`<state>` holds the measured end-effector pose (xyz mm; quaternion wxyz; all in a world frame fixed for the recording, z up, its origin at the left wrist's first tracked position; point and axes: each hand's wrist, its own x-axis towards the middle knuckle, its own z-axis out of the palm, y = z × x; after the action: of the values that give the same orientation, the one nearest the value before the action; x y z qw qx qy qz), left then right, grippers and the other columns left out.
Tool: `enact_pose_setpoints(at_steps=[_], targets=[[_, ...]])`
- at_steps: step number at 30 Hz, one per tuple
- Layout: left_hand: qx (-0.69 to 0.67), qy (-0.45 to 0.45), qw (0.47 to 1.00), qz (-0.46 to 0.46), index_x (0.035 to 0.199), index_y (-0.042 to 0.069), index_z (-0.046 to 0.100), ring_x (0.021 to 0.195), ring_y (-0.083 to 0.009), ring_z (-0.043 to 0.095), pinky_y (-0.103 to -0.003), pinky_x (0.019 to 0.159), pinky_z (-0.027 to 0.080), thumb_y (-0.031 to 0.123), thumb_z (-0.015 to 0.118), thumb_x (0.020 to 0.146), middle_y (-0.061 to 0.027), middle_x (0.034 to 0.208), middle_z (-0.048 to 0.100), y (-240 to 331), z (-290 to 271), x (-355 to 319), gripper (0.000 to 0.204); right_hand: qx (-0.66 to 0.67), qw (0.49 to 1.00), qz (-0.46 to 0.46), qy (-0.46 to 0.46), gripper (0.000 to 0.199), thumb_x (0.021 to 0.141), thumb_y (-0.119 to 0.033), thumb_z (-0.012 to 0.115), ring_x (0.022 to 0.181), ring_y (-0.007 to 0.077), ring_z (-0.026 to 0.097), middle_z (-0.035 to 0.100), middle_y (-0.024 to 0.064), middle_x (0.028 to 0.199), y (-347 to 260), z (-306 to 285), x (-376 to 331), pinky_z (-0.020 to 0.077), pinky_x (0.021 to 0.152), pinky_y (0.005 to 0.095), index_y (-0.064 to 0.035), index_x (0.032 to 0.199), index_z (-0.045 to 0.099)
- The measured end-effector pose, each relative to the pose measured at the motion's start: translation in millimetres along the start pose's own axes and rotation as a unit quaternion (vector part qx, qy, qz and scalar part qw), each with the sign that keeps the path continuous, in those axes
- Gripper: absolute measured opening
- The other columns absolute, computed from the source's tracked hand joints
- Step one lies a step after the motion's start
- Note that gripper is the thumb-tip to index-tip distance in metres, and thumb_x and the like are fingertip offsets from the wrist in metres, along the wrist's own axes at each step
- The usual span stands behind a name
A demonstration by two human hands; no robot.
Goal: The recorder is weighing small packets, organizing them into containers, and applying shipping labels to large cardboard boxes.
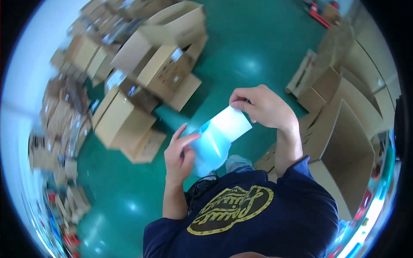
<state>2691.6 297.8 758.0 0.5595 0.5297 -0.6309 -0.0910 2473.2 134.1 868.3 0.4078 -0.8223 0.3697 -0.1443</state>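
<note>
A glossy light-blue sheet or sleeve (pixel 211 148) hangs in front of my body, curved and catching the light. My left hand (pixel 178 155) grips its left edge, thumb below and fingers above. Out of its upper right end extends a white rectangular card or label (pixel 231 124). My right hand (pixel 262 106) pinches the card's top corner between thumb and fingers. The white and blue pieces overlap or join; whether the card is stuck to the blue piece or inside it, I cannot tell.
Open cardboard boxes (pixel 165 73) crowd the green floor (pixel 241 51) ahead and left. Flattened cardboard (pixel 60 116) is heaped along the left wall. Close on my right stands a large open carton (pixel 350 150). A red pallet-jack-like object (pixel 318 17) is at the far right.
</note>
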Motion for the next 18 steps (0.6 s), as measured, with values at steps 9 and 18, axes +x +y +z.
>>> enact_pose_setpoints(at_steps=[9, 18], targets=[[-0.494, -0.033, 0.809, -0.316, 0.114, 0.002, 0.061, 0.062, -0.0106, 0.059, -0.026, 0.054, 0.049, 0.0, 0.048, 0.09, -0.0053, 0.078, 0.062, -211.9, 157.1, 269.1, 0.027, 0.2, 0.905, 0.057, 0.372, 0.011, 0.092, -0.01, 0.057, 0.069, 0.011, 0.059, 0.063, 0.0049, 0.076, 178.7, -177.0, 107.1, 0.0483, 0.063, 0.0286, -0.0012, 0.095, 0.063], [-0.466, -0.536, 0.653, -0.263, 0.122, 0.001, 0.061, 0.062, -0.0051, 0.056, -0.021, 0.052, 0.041, 0.028, 0.06, 0.098, -0.0034, 0.079, 0.066, -259.5, 407.4, 481.2, 0.036, 0.122, 0.913, -0.259, 0.29, 0.011, 0.085, 0.0, 0.059, 0.083, 0.0195, 0.06, 0.064, 0.0105, 0.095, 304.9, -340.2, 270.1, 0.0487, 0.072, 0.03, -0.0019, 0.095, 0.062]])
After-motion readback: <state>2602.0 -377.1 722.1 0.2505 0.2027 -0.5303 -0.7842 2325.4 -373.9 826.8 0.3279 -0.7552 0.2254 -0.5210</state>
